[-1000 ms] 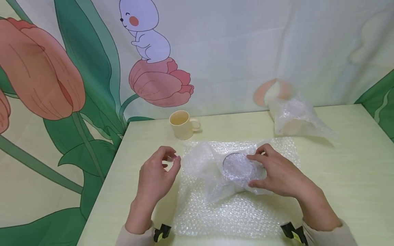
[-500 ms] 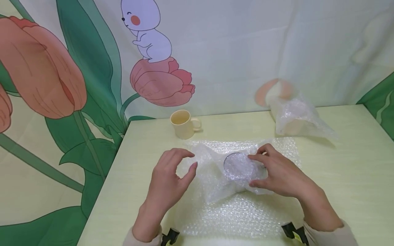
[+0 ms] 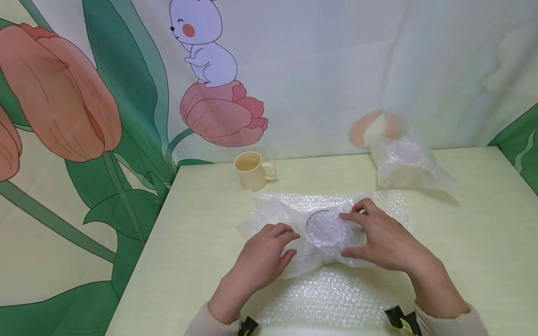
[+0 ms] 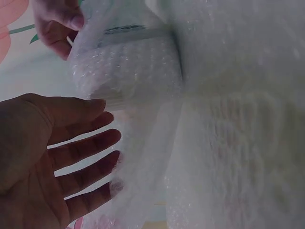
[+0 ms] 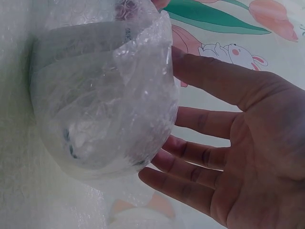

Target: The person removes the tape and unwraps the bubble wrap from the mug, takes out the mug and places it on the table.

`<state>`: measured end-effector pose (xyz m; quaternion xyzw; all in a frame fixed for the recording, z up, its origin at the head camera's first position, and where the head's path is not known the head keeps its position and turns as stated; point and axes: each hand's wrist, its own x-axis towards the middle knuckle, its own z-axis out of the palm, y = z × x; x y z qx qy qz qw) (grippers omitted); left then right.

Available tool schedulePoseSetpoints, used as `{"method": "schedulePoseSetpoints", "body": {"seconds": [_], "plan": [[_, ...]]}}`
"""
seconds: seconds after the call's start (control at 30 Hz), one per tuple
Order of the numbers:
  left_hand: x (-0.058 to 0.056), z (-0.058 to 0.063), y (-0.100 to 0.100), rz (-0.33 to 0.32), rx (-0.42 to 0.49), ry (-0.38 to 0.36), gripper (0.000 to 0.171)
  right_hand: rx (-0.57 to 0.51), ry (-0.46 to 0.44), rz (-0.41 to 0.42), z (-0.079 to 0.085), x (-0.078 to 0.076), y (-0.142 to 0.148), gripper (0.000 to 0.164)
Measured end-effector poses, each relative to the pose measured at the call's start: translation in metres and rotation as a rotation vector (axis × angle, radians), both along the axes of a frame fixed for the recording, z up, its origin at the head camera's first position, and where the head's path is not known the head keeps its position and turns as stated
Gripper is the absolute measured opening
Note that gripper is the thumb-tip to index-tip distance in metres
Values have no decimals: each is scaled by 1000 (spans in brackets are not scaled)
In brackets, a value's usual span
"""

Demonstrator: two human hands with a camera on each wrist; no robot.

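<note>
Right hand point(image 3: 378, 235) on the wrapped round object point(image 3: 329, 231), left hand point(image 3: 262, 252) beside it

We see the right thumb and fingers spread around one side of the round object, holding it through its clear bubble wrap. The left fingers are straight and slightly parted, the thumb apart from them; their tips are at the loose wrap point(image 3: 273, 212) on the object's left, but we cannot tell how firmly they touch. Through the film we make out a dark curved rim. Under all this lies a bubble-wrap sheet point(image 3: 332, 298), flat on the worktop point(image 3: 189, 205), well in from its left edge. Farther out, a yellow mug point(image 3: 249, 175) stands upright near the back edge, left of the middle, its handle to the right. A second wrapped bundle point(image 3: 403, 161) sits by the back edge, toward the back right corner. Behind that edge, we see a backdrop point(image 3: 315, 60) printed with tulips and a white animal.
</note>
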<state>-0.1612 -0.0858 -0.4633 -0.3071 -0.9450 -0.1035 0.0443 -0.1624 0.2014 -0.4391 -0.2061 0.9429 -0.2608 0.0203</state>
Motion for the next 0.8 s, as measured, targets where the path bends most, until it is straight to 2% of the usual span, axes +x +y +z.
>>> {"method": "schedulePoseSetpoints", "body": {"seconds": [0.27, 0.37, 0.57, 0.8], "plan": [[-10, -10, 7, -85, -170, 76, 34, 2, 4, -1, -1, 0, 0, 73], [-12, -14, 6, -80, -204, 59, 37, 0, 7, 1, -2, 0, 0, 73], [-13, -17, 3, -39, -243, -34, 47, 2, 4, 7, -1, 0, 0, 73], [-12, -24, 0, -11, -247, -84, 56, 2, -8, 8, -1, 0, 0, 74]]}}
